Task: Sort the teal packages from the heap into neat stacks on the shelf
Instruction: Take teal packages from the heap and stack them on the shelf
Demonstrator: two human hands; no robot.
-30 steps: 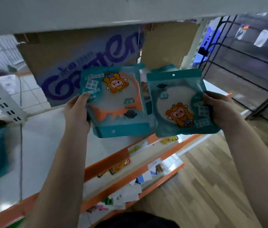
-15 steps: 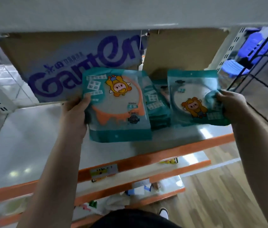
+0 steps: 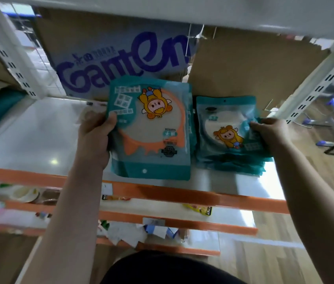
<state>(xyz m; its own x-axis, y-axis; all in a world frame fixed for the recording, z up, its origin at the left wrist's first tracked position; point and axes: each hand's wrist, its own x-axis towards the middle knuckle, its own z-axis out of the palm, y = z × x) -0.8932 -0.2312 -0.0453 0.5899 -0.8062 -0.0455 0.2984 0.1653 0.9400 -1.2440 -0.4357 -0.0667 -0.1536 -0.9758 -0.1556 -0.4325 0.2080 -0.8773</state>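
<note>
A teal package [image 3: 149,128] is held over the white shelf [image 3: 39,138], close behind its orange front edge [image 3: 172,193]; whether it touches the shelf cannot be told. Just to its right a stack of teal packages [image 3: 233,162] lies on the shelf. Behind both, a cardboard box with purple lettering [image 3: 121,54] and a plain brown box [image 3: 254,66] are stood side by side. The held package is seen turned round, its yellow cartoon figure inverted and its hang hole nearest the viewer, with an orange ring around a pale window. Its left edge is gripped by the left hand [image 3: 95,140], thumb on top. The right edge of the stack's top package [image 3: 223,128] is gripped by the curled fingers of the right hand [image 3: 270,134].
</note>
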